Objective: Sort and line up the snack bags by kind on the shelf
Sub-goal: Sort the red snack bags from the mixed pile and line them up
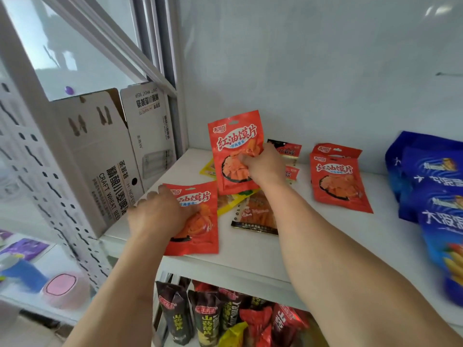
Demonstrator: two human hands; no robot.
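On the white shelf (pixel 250 256) my left hand (pixel 157 216) presses on a red snack bag (pixel 198 221) lying flat near the front left. My right hand (pixel 263 164) grips a second red bag of the same kind (pixel 233 151) and holds it upright further back. Two more matching red bags (pixel 338 181) lie overlapped to the right. Under the raised bag lie a yellow bag (pixel 208 169) and a clear-fronted dark-edged bag (pixel 258 216). Small dark and red packets (pixel 285 149) sit behind my right hand.
Blue snack bags (pixel 431 186) are stacked at the shelf's right end. White cardboard beer cartons (pixel 110 156) stand at the left beside the perforated upright. The shelf below holds dark, red and yellow standing bags (pixel 225 316). A white wall backs the shelf.
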